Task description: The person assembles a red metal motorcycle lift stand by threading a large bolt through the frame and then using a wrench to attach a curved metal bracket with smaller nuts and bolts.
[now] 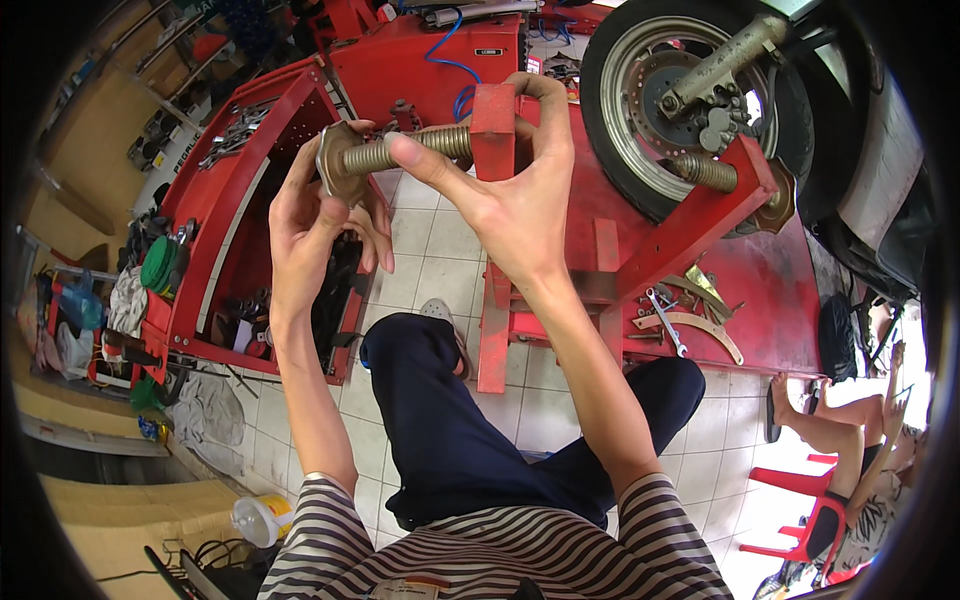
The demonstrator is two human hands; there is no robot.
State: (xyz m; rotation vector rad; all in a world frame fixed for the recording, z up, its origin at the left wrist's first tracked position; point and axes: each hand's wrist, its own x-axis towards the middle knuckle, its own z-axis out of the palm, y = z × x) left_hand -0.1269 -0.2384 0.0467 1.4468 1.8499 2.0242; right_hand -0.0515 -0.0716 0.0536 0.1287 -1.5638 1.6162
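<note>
A thick threaded clamp screw [400, 152] runs level through the top of a red clamp post [493, 135]. At its left end sits a metal handwheel [338, 165], which my left hand [305, 225] grips by the rim, fingers curled around it. My right hand [525, 205] is wrapped around the red post from the right, its thumb stretched across the front of the screw. The right fingertips are hidden behind the post. Farther right, a second clamp screw [705, 172] passes through another red post [700, 215], beside a motorcycle wheel [610, 120].
On the red lift platform [770, 300] lie a wrench [667, 322], curved metal pieces and loose bolts. To the left stands a red tool cart [195, 190] with wrenches on top. A person [850, 440] sits on a red chair at the right. A white bucket [262, 518] is lower left.
</note>
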